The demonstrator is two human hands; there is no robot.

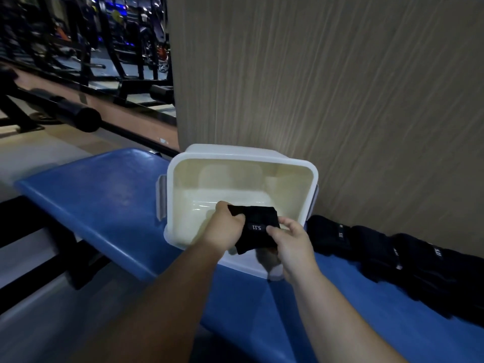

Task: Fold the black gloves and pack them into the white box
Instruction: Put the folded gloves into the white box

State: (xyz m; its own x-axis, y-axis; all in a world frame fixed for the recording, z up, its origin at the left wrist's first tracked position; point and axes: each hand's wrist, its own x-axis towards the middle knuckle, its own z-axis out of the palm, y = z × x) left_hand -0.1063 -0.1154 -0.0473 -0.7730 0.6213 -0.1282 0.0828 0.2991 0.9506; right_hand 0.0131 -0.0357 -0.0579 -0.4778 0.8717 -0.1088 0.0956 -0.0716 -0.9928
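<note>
Left hand (225,226) and right hand (293,241) both pinch folded glove (258,226) between them, over box (183,163) near rim. Risk: uneven release, fold springs open, glove snags rim.

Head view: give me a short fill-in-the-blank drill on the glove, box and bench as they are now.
The left hand and right hand both grip one folded black glove whose label reads ____.
The white box stands open on a ____ bench.
The remaining gloves lie on the bench to the ____ of the box.
Missing words: 5.11; blue; right.
</note>
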